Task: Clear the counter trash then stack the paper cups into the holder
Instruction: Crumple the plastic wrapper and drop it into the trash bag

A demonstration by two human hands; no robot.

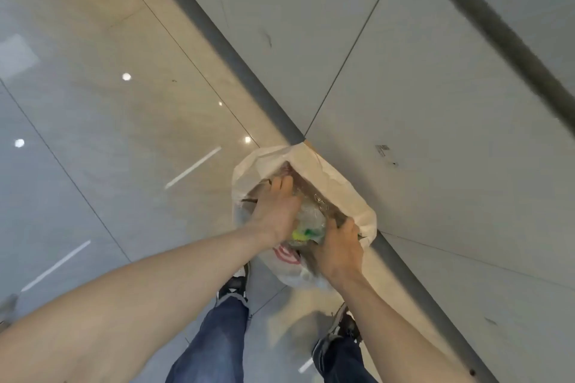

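Step in hand: trash clearing. Paper bag on floor against cabinet base. Left hand flat, fingers spread, pressing clear plastic trash into bag. Right hand clenched on bag rim. Cups, holder unseen. Next, likely: withdraw, return to counter.

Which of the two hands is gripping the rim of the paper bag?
The right hand: its fingers curl over the near edge of the paper bag. The left hand instead lies flat, pressing down on the clear plastic trash inside.
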